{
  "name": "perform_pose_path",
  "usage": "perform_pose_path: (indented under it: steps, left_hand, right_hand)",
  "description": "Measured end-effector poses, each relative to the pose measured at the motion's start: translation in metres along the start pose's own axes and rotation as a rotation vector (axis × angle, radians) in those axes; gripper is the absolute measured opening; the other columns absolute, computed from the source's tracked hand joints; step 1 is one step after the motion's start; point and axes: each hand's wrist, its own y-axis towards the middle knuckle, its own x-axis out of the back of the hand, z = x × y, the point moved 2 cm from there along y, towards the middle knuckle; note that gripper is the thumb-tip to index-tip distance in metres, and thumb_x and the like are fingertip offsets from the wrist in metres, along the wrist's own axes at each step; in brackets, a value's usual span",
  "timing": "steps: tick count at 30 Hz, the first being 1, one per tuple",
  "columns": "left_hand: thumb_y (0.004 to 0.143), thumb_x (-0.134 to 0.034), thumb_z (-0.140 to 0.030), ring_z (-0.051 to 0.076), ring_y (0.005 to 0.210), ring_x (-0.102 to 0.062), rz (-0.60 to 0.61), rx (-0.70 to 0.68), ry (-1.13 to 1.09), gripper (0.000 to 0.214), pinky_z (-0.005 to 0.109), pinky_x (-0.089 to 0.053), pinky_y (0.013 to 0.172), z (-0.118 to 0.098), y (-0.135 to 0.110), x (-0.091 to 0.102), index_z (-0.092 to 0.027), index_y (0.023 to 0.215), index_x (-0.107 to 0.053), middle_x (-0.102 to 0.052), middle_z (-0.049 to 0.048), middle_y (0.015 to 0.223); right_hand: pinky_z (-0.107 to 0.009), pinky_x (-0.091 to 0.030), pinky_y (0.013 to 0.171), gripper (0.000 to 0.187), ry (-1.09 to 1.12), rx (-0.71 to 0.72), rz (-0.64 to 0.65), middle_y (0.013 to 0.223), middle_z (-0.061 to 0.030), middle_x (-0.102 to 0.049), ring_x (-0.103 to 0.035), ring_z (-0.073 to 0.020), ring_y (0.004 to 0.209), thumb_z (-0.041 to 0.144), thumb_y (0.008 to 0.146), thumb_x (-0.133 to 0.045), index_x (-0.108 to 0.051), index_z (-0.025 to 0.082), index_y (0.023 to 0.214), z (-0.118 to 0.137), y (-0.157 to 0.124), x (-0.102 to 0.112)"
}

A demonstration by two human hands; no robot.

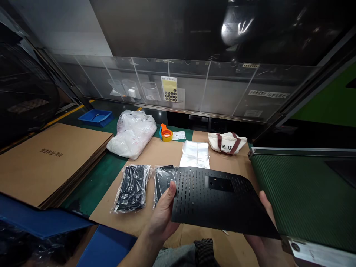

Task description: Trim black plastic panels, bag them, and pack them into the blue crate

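Observation:
A flat black perforated panel point(214, 207), with rows of slots and a small rectangular recess, is held up in front of me. My left hand point(166, 211) grips its left edge, thumb on the top face. At the right edge my right hand point(266, 207) holds it too, mostly hidden behind the panel. Two clear bags of black parts lie beyond on the cardboard: a full bag point(132, 188) at left and another bag point(164, 180) partly covered by the panel. Behind the panel sits a stack of clear plastic bags point(194, 154).
Cardboard sheets point(55, 159) are stacked at left, near a blue tray point(96, 117). A white plastic bag point(133, 131), an orange tape dispenser point(166, 134) and a canvas pouch point(227, 144) stand at the back. A green conveyor belt point(306, 196) runs along the right.

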Motion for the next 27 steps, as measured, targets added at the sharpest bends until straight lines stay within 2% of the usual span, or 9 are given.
perform_pose_path:
  steps: [4,9,14,16,18,20,22,24,27]
  left_hand:
    - [0.072,-0.060,-0.051,0.028,0.101,-0.058,0.016,-0.021,0.035,0.053,0.040,-0.042,0.092,0.002,0.000,0.000,-0.014,0.109,-0.059,-0.067,0.0118,0.096]
    - [0.074,-0.060,-0.047,0.026,0.094,-0.061,-0.033,-0.106,0.149,0.043,0.036,-0.046,0.086,-0.005,0.005,0.005,-0.014,0.101,-0.063,-0.068,0.0100,0.091]
    - [0.076,-0.060,-0.037,0.024,0.091,-0.059,-0.094,-0.251,0.465,0.025,0.029,-0.047,0.077,-0.029,0.014,0.020,-0.015,0.086,-0.066,-0.067,0.0059,0.083]
    - [0.074,-0.063,-0.038,0.024,0.097,-0.057,-0.137,-0.369,0.596,0.024,0.027,-0.044,0.083,-0.036,0.016,0.026,-0.015,0.081,-0.067,-0.067,0.0054,0.085]
    - [0.073,-0.060,-0.046,0.025,0.109,-0.050,-0.132,-0.465,0.625,0.035,0.027,-0.039,0.093,-0.037,0.015,0.028,-0.016,0.089,-0.067,-0.065,0.0069,0.099]
    - [0.075,-0.051,-0.056,0.026,0.119,-0.042,-0.081,-0.525,0.544,0.051,0.030,-0.032,0.101,-0.036,0.012,0.026,-0.016,0.105,-0.062,-0.057,0.0091,0.118]
    - [0.078,-0.050,-0.050,0.027,0.124,-0.036,-0.058,-0.582,0.466,0.050,0.035,-0.029,0.104,-0.034,0.008,0.021,-0.015,0.114,-0.057,-0.049,0.0100,0.128]
    - [0.078,-0.054,-0.035,0.028,0.127,-0.032,-0.069,-0.665,0.470,0.041,0.036,-0.027,0.106,-0.034,0.003,0.015,-0.016,0.115,-0.056,-0.046,0.0089,0.132]
    - [0.075,-0.057,-0.023,0.028,0.128,-0.029,-0.076,-0.747,0.477,0.044,0.037,-0.026,0.107,-0.034,-0.003,0.007,-0.019,0.118,-0.054,-0.042,0.0062,0.135]
  right_hand:
    - [-0.045,-0.048,0.085,0.045,-0.049,0.029,0.020,0.083,-0.0037,-0.071,-0.066,-0.0253,0.083,0.052,0.085,-0.034,-0.069,0.025,0.093,0.003,0.001,0.005]
    - [-0.044,-0.051,0.078,0.056,-0.134,0.081,0.023,0.064,-0.0075,-0.069,-0.065,-0.0267,0.084,0.057,0.084,-0.028,-0.070,0.021,0.090,0.007,-0.002,0.006]
    - [-0.035,-0.054,0.063,0.039,-0.322,0.153,-0.041,0.068,-0.0050,-0.069,-0.066,-0.0236,0.071,0.048,0.084,-0.042,-0.068,0.020,0.091,0.008,-0.014,-0.002]
    - [-0.029,-0.053,0.056,0.027,-0.538,0.340,0.025,0.071,-0.0032,-0.069,-0.065,-0.0215,0.067,0.039,0.083,-0.049,-0.067,0.021,0.090,0.012,-0.016,-0.008]
    - [-0.029,-0.053,0.059,0.018,-0.786,0.642,0.193,0.080,-0.0030,-0.070,-0.065,-0.0212,0.073,0.027,0.083,-0.051,-0.066,0.022,0.092,0.018,-0.018,-0.018]
    - [-0.035,-0.052,0.073,0.024,-0.996,0.955,0.385,0.096,-0.0048,-0.068,-0.062,-0.0230,0.091,0.016,0.083,-0.048,-0.063,0.022,0.100,0.023,-0.021,-0.026]
    - [-0.043,-0.047,0.084,0.034,-1.161,1.204,0.468,0.109,-0.0072,-0.064,-0.055,-0.0245,0.105,0.009,0.082,-0.044,-0.058,0.020,0.110,0.025,-0.024,-0.030]
    - [-0.045,-0.045,0.086,0.039,-1.269,1.382,0.390,0.112,-0.0080,-0.062,-0.052,-0.0248,0.108,0.006,0.081,-0.045,-0.055,0.018,0.117,0.025,-0.027,-0.031]
    - [-0.042,-0.045,0.086,0.044,-1.329,1.490,0.202,0.112,-0.0060,-0.063,-0.053,-0.0232,0.106,0.005,0.080,-0.049,-0.052,0.019,0.121,0.022,-0.030,-0.031]
